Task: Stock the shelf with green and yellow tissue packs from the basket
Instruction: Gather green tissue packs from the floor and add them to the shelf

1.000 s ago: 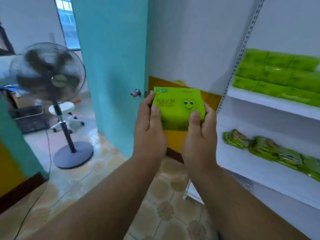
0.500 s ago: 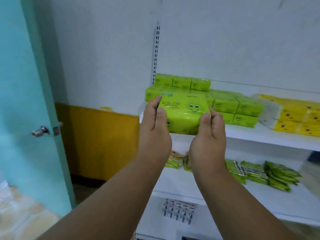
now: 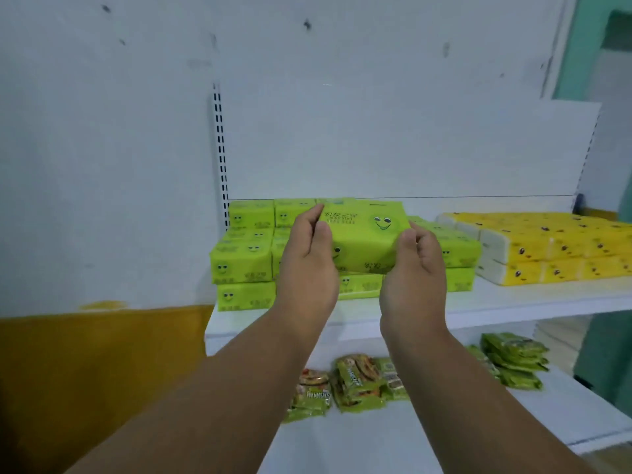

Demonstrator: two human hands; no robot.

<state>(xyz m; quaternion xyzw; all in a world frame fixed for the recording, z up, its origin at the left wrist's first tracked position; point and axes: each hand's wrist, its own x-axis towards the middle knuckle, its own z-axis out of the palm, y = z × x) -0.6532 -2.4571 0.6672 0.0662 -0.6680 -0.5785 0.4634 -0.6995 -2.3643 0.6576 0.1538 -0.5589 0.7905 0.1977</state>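
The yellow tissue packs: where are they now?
The yellow tissue packs sit on the upper shelf, right side, beside the green stack.

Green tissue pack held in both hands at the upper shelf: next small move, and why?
Probably ease the green tissue pack forward and down onto the green stack, then let go. The left hand and right hand grip its ends, holding it in front of the stack on the upper shelf. The yellow packs sit apart to the right, so green goes with green.
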